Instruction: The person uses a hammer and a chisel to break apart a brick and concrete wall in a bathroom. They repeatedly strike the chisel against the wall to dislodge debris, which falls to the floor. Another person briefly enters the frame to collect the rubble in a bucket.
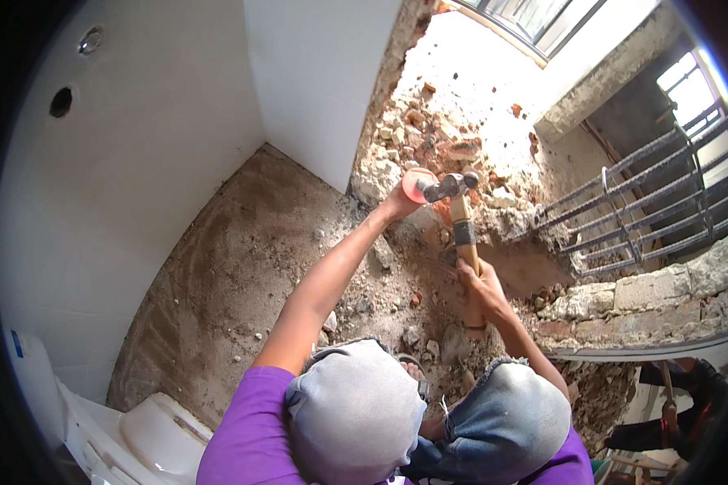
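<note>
My left hand (399, 203) is closed round a chisel with a round pinkish-red hand guard (417, 185). Its blade is hidden behind the guard and my hand. In my right hand (480, 284) is a hammer (463, 220), gripped low on its wooden handle, which has a dark band wrapped round it. The hammer's steel head lies right at the chisel's struck end; whether they touch I cannot tell. Beyond both hands is the broken edge of a masonry wall, with loose brick and mortar rubble (429, 137) on it.
Bent steel reinforcing bars (639, 202) jut out at the right, above a broken block wall (651, 295). White wall panels (315, 73) stand at the left and a white toilet (162, 436) at lower left. Rubble litters the dirty floor (218, 267). A co-worker (687, 404) holds a wooden handle at lower right.
</note>
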`<state>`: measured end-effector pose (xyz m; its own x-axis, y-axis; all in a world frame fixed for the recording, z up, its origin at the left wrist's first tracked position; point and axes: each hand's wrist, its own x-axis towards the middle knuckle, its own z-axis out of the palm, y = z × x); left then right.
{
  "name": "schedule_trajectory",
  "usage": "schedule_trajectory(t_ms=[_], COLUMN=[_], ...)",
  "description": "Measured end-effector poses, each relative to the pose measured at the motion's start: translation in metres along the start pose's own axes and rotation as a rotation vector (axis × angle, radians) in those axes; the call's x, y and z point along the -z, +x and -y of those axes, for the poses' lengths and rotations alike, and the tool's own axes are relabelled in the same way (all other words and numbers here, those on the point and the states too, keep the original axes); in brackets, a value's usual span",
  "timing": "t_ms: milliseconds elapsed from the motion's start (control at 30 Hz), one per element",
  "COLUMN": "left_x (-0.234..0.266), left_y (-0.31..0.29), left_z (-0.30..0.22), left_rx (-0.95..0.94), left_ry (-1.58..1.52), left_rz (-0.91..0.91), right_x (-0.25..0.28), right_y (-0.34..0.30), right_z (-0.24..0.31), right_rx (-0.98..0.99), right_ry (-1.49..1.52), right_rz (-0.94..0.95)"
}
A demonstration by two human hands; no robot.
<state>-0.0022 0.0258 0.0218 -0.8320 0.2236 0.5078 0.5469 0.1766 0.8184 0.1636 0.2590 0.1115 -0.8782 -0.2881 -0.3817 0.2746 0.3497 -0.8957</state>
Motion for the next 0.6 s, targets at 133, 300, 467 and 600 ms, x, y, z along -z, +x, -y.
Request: schedule_trajectory(t_ms=[133, 300, 467, 600], left_x=[-0.015, -0.031, -0.028, -0.005], left_y=[-0.044, -0.124, -0.134, -0.099], left_z=[0.002, -0.015, -0.032, -0.030], left_rx=[0.012, -0.337, -0.015, 0.071], left_ry=[-0.034, 0.085, -0.132, -0.549], left_rz=[-0.234, -0.300, -0.334, -0.575], right_x=[-0.025, -0.043, -0.060, -0.072], right_y=[-0.055, -0.106, -0.116, -0.111], right_z=[-0.007, -0.061, -0.102, -0.106], right_rx=[-0.126, -0.485, -0.567, -0.635], right_ry=[0.250, 0.674, 0.794, 0.758], right_rz=[0.098, 0.234, 0.378, 0.391])
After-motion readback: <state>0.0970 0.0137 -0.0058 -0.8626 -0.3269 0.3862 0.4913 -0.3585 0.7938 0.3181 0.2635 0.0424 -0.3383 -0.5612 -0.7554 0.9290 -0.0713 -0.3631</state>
